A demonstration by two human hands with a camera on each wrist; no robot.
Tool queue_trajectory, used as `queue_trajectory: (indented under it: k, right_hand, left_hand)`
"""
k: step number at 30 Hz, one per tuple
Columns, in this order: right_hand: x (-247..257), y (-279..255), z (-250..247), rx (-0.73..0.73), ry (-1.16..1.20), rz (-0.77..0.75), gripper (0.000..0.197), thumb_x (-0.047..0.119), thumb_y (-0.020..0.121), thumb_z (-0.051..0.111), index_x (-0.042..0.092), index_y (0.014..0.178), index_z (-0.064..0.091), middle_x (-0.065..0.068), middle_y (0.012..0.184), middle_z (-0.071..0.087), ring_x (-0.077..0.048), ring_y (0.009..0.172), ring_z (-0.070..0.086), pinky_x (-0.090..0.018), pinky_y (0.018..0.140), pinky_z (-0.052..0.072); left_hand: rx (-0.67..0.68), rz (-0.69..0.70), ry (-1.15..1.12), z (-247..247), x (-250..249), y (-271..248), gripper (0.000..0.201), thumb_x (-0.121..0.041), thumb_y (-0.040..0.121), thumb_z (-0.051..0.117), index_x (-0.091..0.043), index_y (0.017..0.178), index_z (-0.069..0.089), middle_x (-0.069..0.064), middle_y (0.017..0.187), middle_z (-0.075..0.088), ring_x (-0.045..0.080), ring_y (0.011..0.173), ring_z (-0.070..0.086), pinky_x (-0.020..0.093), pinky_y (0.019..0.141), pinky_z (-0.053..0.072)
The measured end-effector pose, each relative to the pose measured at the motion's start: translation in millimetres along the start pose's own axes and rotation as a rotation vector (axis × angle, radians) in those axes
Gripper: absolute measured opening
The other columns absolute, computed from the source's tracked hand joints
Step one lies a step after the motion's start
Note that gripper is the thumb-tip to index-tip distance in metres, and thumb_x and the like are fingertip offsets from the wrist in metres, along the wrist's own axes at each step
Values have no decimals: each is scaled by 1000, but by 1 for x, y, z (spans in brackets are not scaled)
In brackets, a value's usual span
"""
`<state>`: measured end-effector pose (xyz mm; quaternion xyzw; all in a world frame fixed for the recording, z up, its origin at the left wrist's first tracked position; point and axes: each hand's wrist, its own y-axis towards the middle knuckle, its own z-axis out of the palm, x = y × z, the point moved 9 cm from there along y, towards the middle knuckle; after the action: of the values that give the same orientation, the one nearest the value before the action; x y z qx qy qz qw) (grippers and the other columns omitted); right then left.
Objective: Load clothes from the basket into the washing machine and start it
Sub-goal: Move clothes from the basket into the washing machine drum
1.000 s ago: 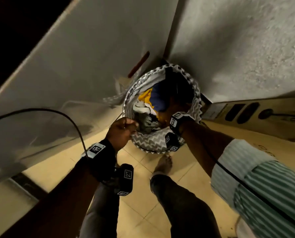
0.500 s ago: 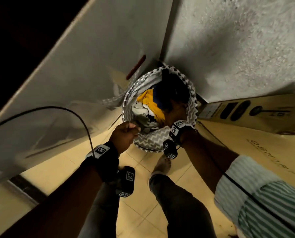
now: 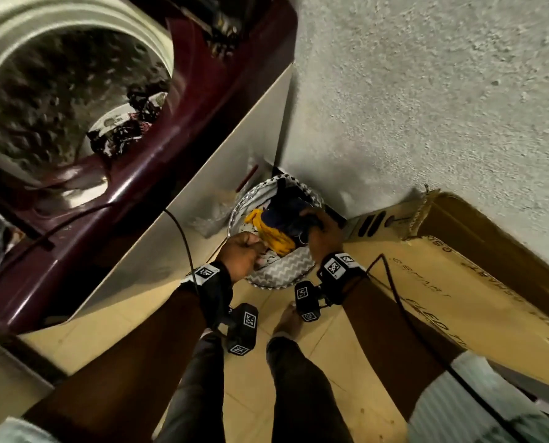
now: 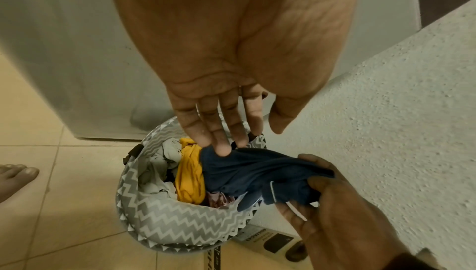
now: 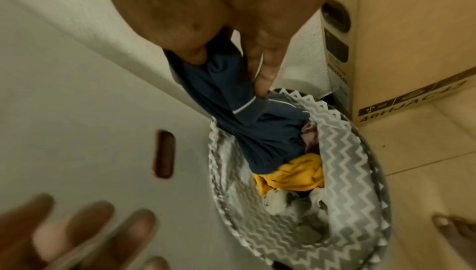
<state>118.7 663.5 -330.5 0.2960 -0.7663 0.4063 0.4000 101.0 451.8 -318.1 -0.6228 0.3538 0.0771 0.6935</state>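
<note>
Since a second ago, left hand [image 4: 231, 54] has released the basket [image 4: 180, 221] rim, fingers [image 4: 221, 132] now extended. Right hand [image 4: 332, 199] grasps navy garment [image 4: 252, 174], lifted partly above the floor-standing basket beside the washing machine [image 3: 138, 174].

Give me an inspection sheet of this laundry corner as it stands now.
Surface: tiled floor, bare foot on it.
Job's things: chevron basket holds a yellow garment and pale clothes; washing machine drum open, dark items inside.
Clutter: cardboard box beside the basket.
Grips: right hand holds the navy garment, partly lifted; left hand open, fingertips on it.
Cables: black cable from the left wrist; another along the right arm.
Surroundings: rough plaster wall.
</note>
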Motion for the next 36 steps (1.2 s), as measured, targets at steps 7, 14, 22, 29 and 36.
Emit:
queue_trajectory:
  k: [7, 14, 22, 29, 36]
  right_hand:
    - [123, -51, -37, 30, 290, -66, 35, 1, 77, 47, 25, 84, 71, -6, 97, 70, -33, 100, 64, -52, 92, 54]
    - [184, -96, -64, 71, 810, 81, 22, 21, 89, 49, 19, 99, 68, -12, 101, 67, -27, 91, 64, -36, 81, 50]
    - [208, -152, -63, 257, 1031, 260, 46, 29, 98, 29, 13, 92, 72, -6, 82, 74, -21, 60, 67, -26, 55, 52]
    - [140, -163, -73, 73, 546, 298, 20, 33, 100, 53, 18, 94, 64, -2, 76, 60, -10, 54, 56, -25, 50, 43]
    - [148, -174, -35, 93, 852, 259, 61, 38, 92, 64, 37, 147, 36, -6, 141, 58, -36, 120, 63, -52, 83, 57]
  left_hand:
    - [78, 26, 4, -3, -15, -39, 22, 2, 86, 68, -14, 71, 65, -4, 62, 66, 7, 51, 59, 19, 50, 49]
    - [-69, 506, 451, -4, -81, -63, 109, -60, 54, 83, -16, 143, 39, 4, 144, 49, 27, 126, 52, 41, 106, 44]
    - [125, 467, -5, 5, -161, -127, 40, -21, 99, 48, 3, 131, 56, 17, 130, 60, 26, 116, 57, 47, 108, 43]
    - [272, 234, -424, 4, -177, -170, 37, -32, 98, 48, -6, 117, 66, 16, 115, 71, 30, 101, 70, 41, 83, 61]
    - [326, 233, -497, -8, -198, -193, 52, -33, 106, 24, -4, 134, 56, 18, 130, 63, 33, 110, 65, 39, 76, 60]
